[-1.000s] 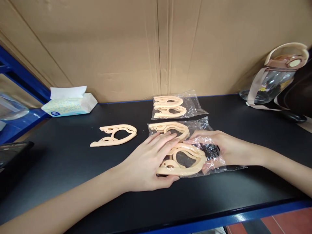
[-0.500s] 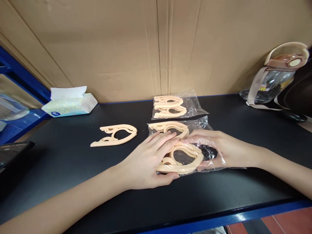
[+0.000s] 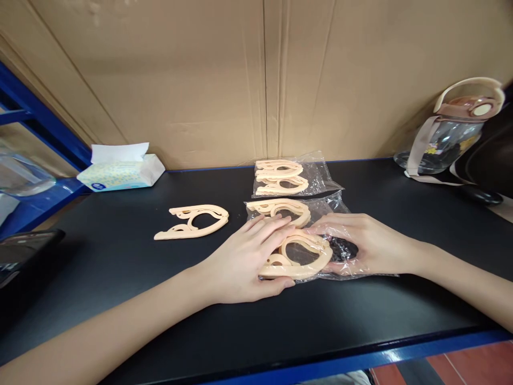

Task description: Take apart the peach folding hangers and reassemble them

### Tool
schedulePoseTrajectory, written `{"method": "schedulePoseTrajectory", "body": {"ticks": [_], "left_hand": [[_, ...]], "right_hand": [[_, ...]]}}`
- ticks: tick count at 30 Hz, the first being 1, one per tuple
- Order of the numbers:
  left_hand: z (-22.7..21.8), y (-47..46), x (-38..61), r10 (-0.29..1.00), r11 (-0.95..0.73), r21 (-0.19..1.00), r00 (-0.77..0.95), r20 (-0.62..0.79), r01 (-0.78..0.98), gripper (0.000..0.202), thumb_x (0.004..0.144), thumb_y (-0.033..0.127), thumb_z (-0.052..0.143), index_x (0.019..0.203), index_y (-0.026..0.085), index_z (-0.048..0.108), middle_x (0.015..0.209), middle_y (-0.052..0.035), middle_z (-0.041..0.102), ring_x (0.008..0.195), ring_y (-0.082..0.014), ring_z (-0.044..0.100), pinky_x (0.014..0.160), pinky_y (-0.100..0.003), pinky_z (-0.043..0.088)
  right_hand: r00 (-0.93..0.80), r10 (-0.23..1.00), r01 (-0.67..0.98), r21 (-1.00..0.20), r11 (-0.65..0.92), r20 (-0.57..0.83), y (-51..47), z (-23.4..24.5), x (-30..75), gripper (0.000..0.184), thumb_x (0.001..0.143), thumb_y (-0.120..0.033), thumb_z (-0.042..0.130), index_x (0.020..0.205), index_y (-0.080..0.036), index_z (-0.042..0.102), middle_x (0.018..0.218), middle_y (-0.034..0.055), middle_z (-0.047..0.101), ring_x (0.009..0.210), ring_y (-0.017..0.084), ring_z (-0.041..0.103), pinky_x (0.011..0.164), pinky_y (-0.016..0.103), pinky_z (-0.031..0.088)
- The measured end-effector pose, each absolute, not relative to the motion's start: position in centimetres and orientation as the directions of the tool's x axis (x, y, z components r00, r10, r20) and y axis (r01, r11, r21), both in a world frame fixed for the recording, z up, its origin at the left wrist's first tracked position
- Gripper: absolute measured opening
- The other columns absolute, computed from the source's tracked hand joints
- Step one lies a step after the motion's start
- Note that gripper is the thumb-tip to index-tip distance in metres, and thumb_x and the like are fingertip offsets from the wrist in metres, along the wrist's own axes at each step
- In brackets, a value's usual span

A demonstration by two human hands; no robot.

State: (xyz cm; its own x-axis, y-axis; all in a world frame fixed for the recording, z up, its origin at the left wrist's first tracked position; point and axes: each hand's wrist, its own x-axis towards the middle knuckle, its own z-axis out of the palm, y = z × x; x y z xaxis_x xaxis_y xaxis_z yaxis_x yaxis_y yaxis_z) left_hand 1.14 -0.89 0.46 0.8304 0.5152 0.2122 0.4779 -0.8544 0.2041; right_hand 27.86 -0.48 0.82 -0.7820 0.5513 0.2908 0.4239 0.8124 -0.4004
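A beige folding hanger (image 3: 308, 270) in a clear plastic bag lies in front of me on the black table. My left hand (image 3: 248, 262) holds its left part, with the fingers across the top and the thumb along the near edge. At the right end, my right hand (image 3: 364, 243) grips the bag around a black item (image 3: 342, 249) whose kind I cannot make out. Just behind, partly under my left fingertips, is another bagged folding hanger (image 3: 294, 207). To the left, an unbagged folding hanger (image 3: 196, 232) rests folded on the table.
A clear bag of folding hangers (image 3: 280, 170) lies farther back. At the rear left sits a tissue pack (image 3: 124, 174); a water bottle (image 3: 457, 141) with a strap stands at the back right. A dark device (image 3: 28, 251) is at the left edge. Cardboard (image 3: 180, 80) backs the table.
My right hand has shifted slightly at the bag's right end. Both hands stay on the bagged hanger; the whole view has moved a little.
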Motion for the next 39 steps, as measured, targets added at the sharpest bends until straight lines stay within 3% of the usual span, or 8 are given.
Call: {"method": "schedulePoseTrajectory", "body": {"ticks": [7,13,21,39], "left_hand": [[0.3,-0.8,1.1,0.52,-0.852,0.193,0.83,0.201,0.487,0.07,0.086,0.049,0.058,0.14,0.011,0.035,0.147,-0.0156,0.037,0.137,-0.0287,0.031,0.114,-0.046,0.023],[0.4,-0.8,1.1,0.523,-0.85,0.192,0.833,0.181,0.491,0.069,0.088,0.051,0.055,0.141,0.012,0.033,0.147,-0.0157,0.036,0.138,-0.0279,0.029,0.115,-0.046,0.022],[0.4,-0.8,1.1,0.519,-0.851,0.199,0.835,0.183,0.486,0.069,0.088,0.049,0.056,0.141,0.013,0.032,0.147,-0.0155,0.037,0.137,-0.0281,0.031,0.114,-0.046,0.025],[0.3,-0.8,1.0,0.522,-0.85,0.188,0.834,0.18,0.492,0.067,0.088,0.051,0.055,0.141,0.016,0.034,0.148,-0.0144,0.037,0.138,-0.029,0.03,0.113,-0.047,0.025]], "right_hand": [[-0.796,0.548,0.447,-0.359,0.819,0.259,-0.3,0.8,28.3,0.054,0.093,-0.044,0.061,0.139,-0.025,0.043,0.114,0.0077,0.06,0.1,0.022,0.06,0.083,0.032,0.049],[-0.796,0.549,0.498,-0.24,0.833,0.254,-0.5,1.2,28.3,0.053,0.094,-0.053,0.055,0.136,-0.022,0.047,0.105,0.0079,0.062,0.089,0.023,0.061,0.077,0.034,0.049],[-0.78,0.582,0.481,-0.375,0.792,0.229,-0.4,1.1,28.3,0.049,0.093,-0.048,0.059,0.134,-0.024,0.048,0.114,0.0075,0.06,0.101,0.024,0.06,0.083,0.033,0.05],[-0.781,0.605,0.526,-0.359,0.771,0.154,-0.8,1.8,28.4,0.05,0.095,-0.053,0.053,0.135,-0.024,0.049,0.109,0.0072,0.06,0.095,0.024,0.061,0.08,0.034,0.051]]}}
